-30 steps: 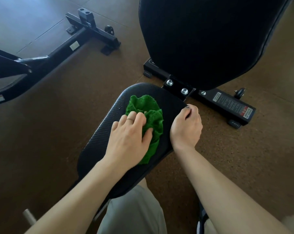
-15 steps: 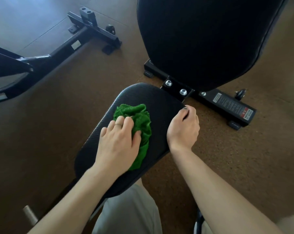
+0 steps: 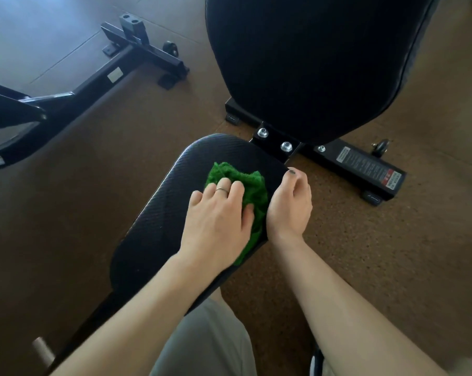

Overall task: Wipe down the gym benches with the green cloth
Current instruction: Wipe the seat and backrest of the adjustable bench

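Note:
A black textured seat pad (image 3: 159, 213) of a gym bench runs from the lower left to the centre of the view. On its right half lies a bunched green cloth (image 3: 252, 191). My left hand (image 3: 218, 221) presses flat on the cloth, a ring on one finger, fingers curled over the fabric. My right hand (image 3: 290, 204) grips the pad's right edge, thumb on top, right beside the cloth. The raised black backrest (image 3: 310, 58) stands just beyond the seat.
The bench's black base bar (image 3: 365, 169) with a warning label and bolts lies on the brown floor to the right. Another machine's black frame (image 3: 93, 77) stretches across the upper left. My grey trouser leg (image 3: 207, 340) is below the seat.
My left hand slid the cloth left and nearer across the seat, then back right until it sits against my right hand. My right hand stayed on the pad's edge.

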The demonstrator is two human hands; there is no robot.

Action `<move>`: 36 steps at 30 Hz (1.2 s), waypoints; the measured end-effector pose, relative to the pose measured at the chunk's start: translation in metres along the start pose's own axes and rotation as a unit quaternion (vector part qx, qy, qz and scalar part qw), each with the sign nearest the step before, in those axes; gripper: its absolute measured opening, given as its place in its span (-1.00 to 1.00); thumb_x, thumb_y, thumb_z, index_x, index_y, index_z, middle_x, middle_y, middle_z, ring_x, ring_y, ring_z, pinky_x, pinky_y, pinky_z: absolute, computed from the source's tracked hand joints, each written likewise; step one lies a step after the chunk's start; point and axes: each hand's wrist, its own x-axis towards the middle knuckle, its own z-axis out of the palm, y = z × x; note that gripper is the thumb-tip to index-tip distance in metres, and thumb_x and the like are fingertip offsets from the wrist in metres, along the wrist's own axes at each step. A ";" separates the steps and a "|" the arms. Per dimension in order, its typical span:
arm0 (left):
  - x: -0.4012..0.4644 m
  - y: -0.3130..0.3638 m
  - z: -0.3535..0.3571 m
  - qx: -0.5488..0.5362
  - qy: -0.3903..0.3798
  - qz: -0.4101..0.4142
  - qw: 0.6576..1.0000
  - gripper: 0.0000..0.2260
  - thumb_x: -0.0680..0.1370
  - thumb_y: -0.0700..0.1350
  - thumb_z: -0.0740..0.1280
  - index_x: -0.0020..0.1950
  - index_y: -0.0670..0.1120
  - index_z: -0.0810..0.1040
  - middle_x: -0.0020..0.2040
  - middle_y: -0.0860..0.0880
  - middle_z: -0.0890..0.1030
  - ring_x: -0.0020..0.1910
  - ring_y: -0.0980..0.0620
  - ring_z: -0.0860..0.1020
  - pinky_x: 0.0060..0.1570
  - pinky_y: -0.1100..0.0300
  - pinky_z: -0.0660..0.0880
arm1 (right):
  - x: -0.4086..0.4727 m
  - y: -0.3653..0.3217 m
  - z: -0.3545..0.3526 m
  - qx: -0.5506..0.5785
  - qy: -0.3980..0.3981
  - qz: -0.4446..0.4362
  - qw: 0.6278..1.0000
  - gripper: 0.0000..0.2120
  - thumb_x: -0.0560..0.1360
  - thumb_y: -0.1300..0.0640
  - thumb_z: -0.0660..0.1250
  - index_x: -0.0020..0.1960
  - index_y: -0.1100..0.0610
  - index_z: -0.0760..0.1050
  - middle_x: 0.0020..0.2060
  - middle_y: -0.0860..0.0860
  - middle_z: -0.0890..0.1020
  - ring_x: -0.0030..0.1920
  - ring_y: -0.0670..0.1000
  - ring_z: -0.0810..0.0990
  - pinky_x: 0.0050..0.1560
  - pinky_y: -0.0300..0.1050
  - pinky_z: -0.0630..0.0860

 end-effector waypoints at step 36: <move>0.084 0.011 0.013 -0.014 -0.029 -0.023 0.999 -0.71 0.70 0.06 0.13 0.26 -0.11 0.45 0.25 -0.11 0.54 0.23 -0.18 0.49 0.16 -0.06 0.34 | 0.013 0.001 -0.008 0.016 -0.040 -0.003 0.999 -0.68 0.72 -0.11 0.09 0.08 0.02 0.55 -0.13 -0.05 0.61 -0.15 -0.06 0.57 -0.20 -0.14 0.41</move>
